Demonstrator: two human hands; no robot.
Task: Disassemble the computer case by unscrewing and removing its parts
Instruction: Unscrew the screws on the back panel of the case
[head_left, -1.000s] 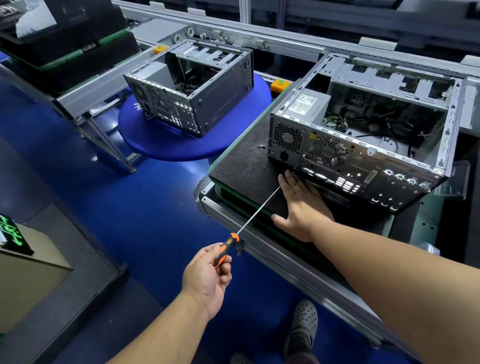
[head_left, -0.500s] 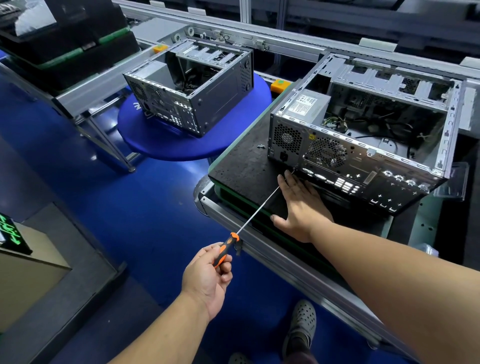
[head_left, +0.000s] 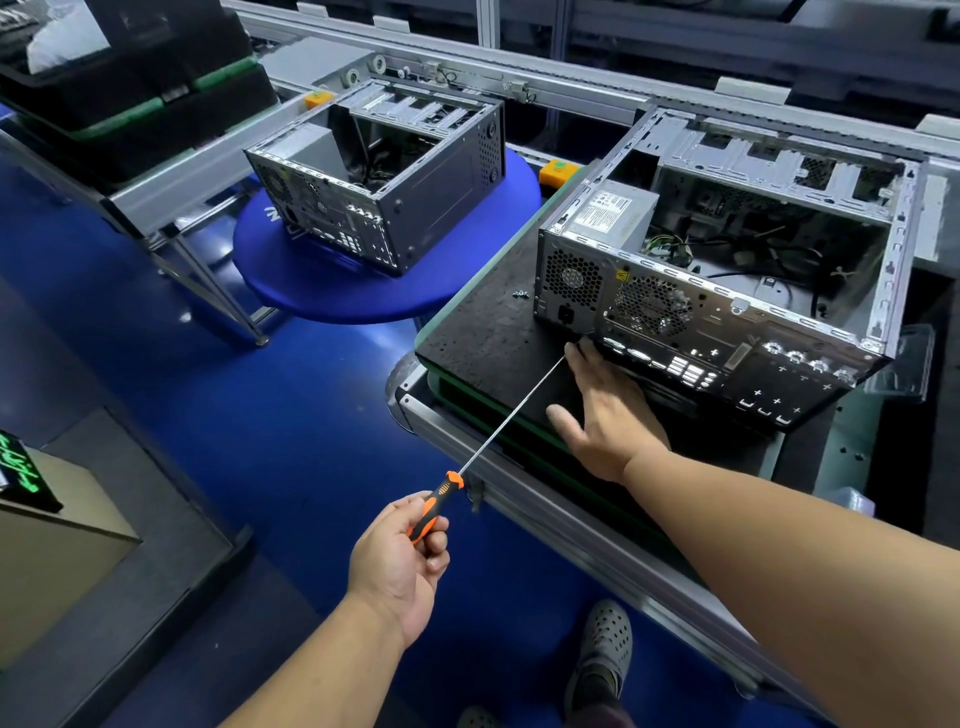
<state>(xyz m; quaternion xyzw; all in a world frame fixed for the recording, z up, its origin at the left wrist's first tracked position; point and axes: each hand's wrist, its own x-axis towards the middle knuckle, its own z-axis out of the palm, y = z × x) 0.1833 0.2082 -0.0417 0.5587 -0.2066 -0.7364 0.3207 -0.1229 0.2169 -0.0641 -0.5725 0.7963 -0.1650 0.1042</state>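
The computer case (head_left: 717, 291) lies open on the tabletop (head_left: 483, 338), rear panel toward the near edge. The left hand (head_left: 400, 561) curls its fingers round the screwdriver (head_left: 498, 431), whose tip reaches a screw low on that panel; the right hand (head_left: 605, 415) rests flat beside it, fingers straight. Next, likely turning the screw out squarely. 2 loose screws (head_left: 519, 294) lie near the left edge; a second case (head_left: 384, 182) stands well apart.

Bright overhead light glares white on the glossy blue floor (head_left: 387, 338) toward ten o'clock; wide-angle bending at edges; focus sharp.
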